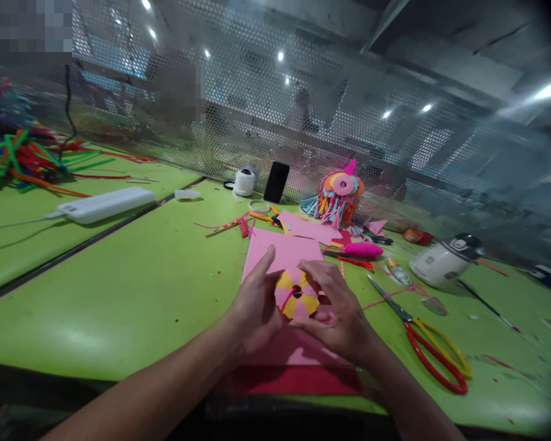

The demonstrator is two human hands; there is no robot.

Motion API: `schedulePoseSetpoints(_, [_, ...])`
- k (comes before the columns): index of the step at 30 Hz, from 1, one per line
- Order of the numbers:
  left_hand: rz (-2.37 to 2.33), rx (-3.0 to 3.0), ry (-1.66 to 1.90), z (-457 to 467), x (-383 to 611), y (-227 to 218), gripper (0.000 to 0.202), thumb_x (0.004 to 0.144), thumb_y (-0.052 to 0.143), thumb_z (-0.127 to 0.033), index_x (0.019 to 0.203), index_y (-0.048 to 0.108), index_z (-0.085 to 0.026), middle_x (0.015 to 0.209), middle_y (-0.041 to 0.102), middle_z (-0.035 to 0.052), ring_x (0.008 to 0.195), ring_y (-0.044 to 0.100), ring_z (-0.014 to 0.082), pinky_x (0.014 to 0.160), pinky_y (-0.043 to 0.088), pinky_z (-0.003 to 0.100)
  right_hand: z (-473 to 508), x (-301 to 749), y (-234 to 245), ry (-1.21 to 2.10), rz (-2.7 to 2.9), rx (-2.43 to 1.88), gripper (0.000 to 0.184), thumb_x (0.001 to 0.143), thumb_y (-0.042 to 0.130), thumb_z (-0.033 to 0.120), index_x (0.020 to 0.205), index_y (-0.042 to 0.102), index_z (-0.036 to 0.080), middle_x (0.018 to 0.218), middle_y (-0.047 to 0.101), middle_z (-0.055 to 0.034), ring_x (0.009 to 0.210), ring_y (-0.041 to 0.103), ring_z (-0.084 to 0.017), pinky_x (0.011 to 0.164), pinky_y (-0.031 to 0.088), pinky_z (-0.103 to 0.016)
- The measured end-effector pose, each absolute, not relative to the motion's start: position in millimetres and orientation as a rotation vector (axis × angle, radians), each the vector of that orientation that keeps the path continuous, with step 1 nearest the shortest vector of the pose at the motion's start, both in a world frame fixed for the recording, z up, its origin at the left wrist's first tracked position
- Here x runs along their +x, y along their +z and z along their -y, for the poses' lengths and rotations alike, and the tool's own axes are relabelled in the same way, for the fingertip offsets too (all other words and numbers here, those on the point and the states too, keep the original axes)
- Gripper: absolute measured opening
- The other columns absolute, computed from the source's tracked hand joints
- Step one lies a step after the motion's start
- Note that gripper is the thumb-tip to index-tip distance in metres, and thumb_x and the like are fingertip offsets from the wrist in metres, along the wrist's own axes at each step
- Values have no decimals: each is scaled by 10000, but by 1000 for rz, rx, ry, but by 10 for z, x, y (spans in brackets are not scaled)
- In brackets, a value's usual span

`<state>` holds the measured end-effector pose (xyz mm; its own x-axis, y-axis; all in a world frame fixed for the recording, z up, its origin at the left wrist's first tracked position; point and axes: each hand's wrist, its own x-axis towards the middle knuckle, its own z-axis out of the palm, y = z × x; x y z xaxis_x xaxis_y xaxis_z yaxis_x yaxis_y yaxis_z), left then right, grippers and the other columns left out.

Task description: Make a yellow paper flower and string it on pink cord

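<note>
Between my two hands is a round paper flower [303,305] of alternating yellow and pink segments, with a dark hole at its centre and a magenta strand coming out of it. My left hand [257,306] grips its left edge, the thumb pointing up and away. Around the right edge curl the fingers of my right hand [337,306]. Beneath the flower, pink paper sheets [282,245] lie stacked, with a red sheet [298,381] showing at the near edge.
Right of my hands lie open scissors [422,337] with red and yellow handles. A white thermos-like container [443,263] stands behind them. Further back are a tasselled paper ornament [340,193], a phone [276,182] and a thread spool [244,182]. Left are a power strip [105,205] and pipe cleaners [22,159].
</note>
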<state>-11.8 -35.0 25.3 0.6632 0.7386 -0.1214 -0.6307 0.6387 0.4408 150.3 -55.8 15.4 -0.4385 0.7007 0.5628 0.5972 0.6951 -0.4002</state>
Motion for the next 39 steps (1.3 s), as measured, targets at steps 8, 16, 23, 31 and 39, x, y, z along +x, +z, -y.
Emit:
schedulePoseSetpoints(8, [-402,465,886,404,4,181,326,886,472,-317,1086,620,-107,899,708,131,752,684,218,558,538,273,601,1502,151,23,2183,-1120,828,717,707,440,1385,317,146,1336,381,-160,1277,319,-288,1076,308,-453])
schedulePoseSetpoints(16, [-556,470,892,395,3,170,251,854,534,-306,936,667,-110,828,714,105,684,672,188,589,540,269,563,1542,162,87,2193,-1107,701,701,716,461,1283,443,181,1322,423,-143,1258,373,-271,1052,355,-425])
schedulePoseSetpoints(23, [-586,595,845,346,-50,176,234,808,609,-345,853,667,-123,801,705,87,626,645,152,534,523,227,529,1623,270,177,2236,-1097,833,720,697,469,1405,306,202,1391,379,-139,1315,322,-280,1088,304,-460])
schedulePoseSetpoints(31, [-483,682,1043,245,-126,319,143,827,579,-184,879,672,-89,865,699,105,699,640,143,695,545,266,476,1610,225,949,1774,-1002,445,874,544,372,1288,490,218,1222,562,-102,1067,561,-210,944,441,-374])
schedulePoseSetpoints(39, [-536,712,1265,160,-256,435,161,781,644,-236,877,676,-110,859,695,70,751,622,121,693,487,218,559,1518,214,1087,1702,-1167,318,848,574,384,1007,658,122,578,526,20,482,458,-85,474,382,-215])
